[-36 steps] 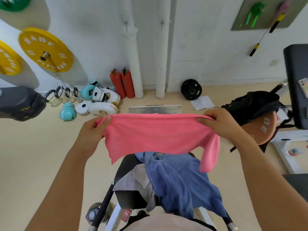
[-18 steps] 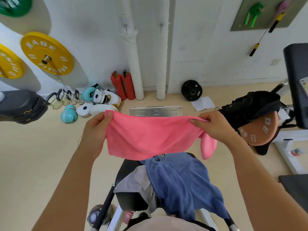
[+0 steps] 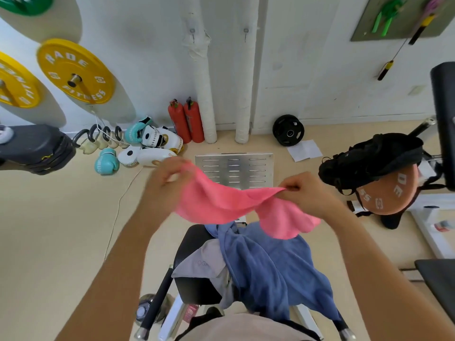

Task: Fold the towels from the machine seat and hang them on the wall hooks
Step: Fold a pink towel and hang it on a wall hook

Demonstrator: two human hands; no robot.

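Note:
I hold a pink towel (image 3: 221,203) in the air above the black machine seat (image 3: 194,242). My left hand (image 3: 165,183) grips its left end, blurred by motion. My right hand (image 3: 305,193) pinches the top edge at the right, and a loose flap hangs below that hand. A blue towel (image 3: 268,269) and a grey towel (image 3: 204,264) lie crumpled on the seat. Two small wall hooks (image 3: 192,32) (image 3: 245,32) sit high on the white wall ahead.
Two white wrapped pipes (image 3: 204,94) run down the wall, with red extinguishers (image 3: 187,121) beside them. Boxing gloves (image 3: 147,148) and pads lie on the floor at left. A black bag (image 3: 369,161) rests on a plate at right. A metal footplate (image 3: 234,168) lies ahead.
The towel no longer hangs flat: its middle now sags and twists. My hands have moved closer together, the left one swinging fast toward the centre, and the right flap hangs lower.

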